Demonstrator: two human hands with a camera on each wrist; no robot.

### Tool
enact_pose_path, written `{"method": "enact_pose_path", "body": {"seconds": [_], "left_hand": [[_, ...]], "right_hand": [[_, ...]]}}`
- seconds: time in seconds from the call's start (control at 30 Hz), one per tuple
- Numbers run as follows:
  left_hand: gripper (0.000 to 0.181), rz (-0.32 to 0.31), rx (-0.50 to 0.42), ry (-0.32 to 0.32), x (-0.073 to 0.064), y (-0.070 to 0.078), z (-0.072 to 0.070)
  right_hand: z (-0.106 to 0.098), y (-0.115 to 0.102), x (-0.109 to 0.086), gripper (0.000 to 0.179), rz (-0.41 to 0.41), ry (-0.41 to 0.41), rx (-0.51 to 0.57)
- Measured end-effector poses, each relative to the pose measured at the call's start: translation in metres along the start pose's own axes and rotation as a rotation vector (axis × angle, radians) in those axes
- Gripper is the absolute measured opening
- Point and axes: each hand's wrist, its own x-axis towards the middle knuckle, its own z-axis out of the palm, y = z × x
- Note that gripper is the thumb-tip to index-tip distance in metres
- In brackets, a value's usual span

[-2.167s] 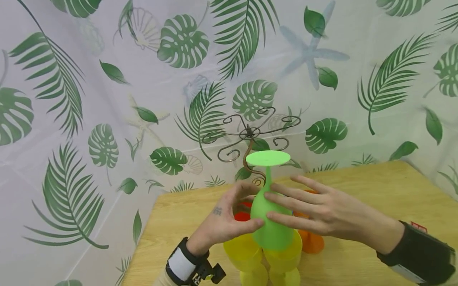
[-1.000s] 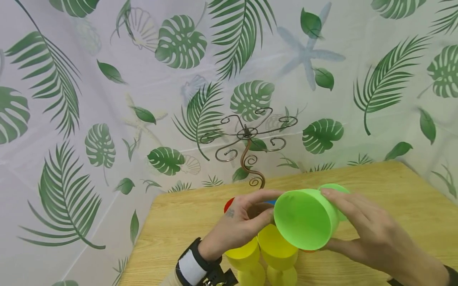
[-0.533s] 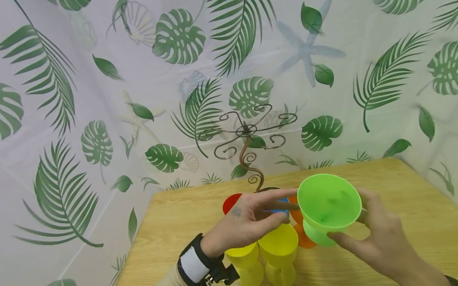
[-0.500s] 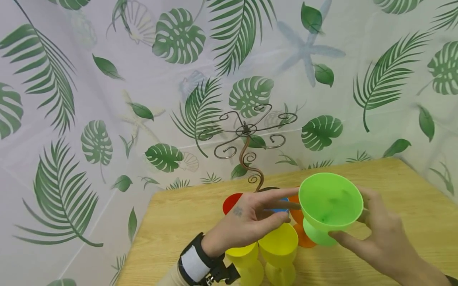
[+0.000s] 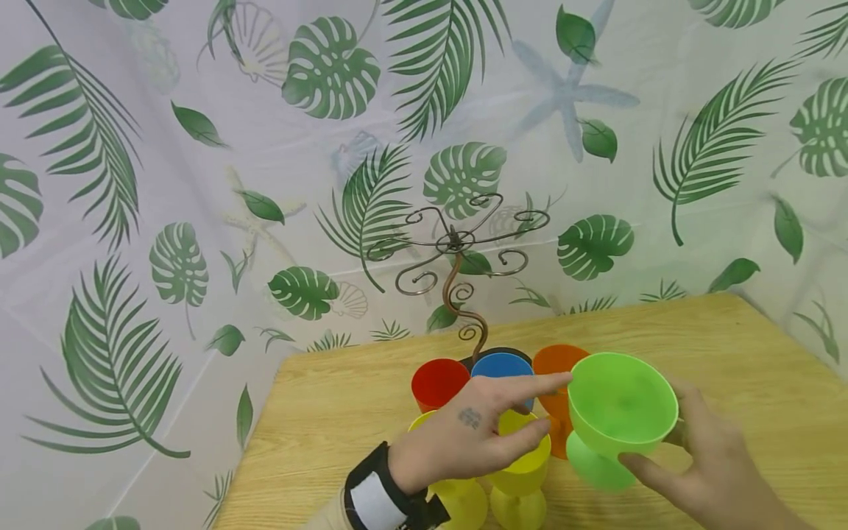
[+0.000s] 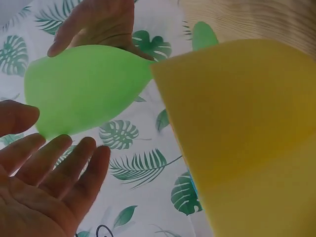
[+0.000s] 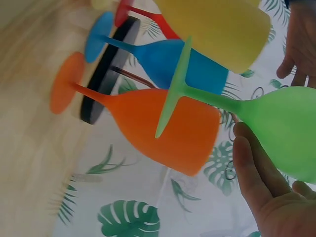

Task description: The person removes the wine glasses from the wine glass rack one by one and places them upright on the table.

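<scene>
My right hand holds a green plastic goblet by its bowl, thumb on the near side. The goblet stands nearly upright, mouth up, and its round foot shows apart from the tabletop in the right wrist view. My left hand reaches across from the left, its index fingertip right at the goblet's rim; in the left wrist view its fingers are spread and fairly straight. Under the left hand, two yellow goblets are partly covered. An orange goblet stands just behind the green one.
A red goblet and a blue goblet stand behind the yellow pair. At the back rises a metal rack with curled arms on a dark base. The wooden table meets a leaf-patterned cloth wall.
The green goblet, upside down between both hands, was turned mouth up and carried right. In the last half second it has sunk a little lower, the left hand moving right beside it.
</scene>
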Motion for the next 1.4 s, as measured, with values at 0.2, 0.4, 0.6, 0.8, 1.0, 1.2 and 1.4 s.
{"method": "enact_pose_path", "body": {"seconds": [0.2,0.4,0.6,0.8,1.0,1.2,1.4], "left_hand": [[0.055,-0.026,0.206,-0.137,-0.004,-0.002,0.003],[0.053,-0.116,0.352,-0.277,-0.007,-0.003,0.006],[0.054,-0.193,0.471,-0.368,-0.010,-0.004,0.010],[0.053,-0.216,0.495,-0.405,-0.014,-0.007,0.014],[0.050,-0.218,0.512,-0.400,-0.016,-0.009,0.016],[0.051,-0.246,0.530,-0.422,-0.015,-0.010,0.017],[0.052,-0.270,0.533,-0.448,-0.015,-0.013,0.019]], "right_hand": [[0.009,0.009,-0.012,0.086,0.032,-0.069,-0.031],[0.018,0.018,-0.025,0.082,0.052,-0.128,0.011],[0.026,0.025,-0.032,0.083,0.068,-0.188,0.052],[0.032,0.027,-0.037,0.078,0.143,-0.225,0.094],[0.036,0.029,-0.040,0.078,0.147,-0.231,0.125],[0.037,0.031,-0.040,0.077,0.151,-0.241,0.117],[0.040,0.034,-0.043,0.076,0.159,-0.250,0.132]]}}
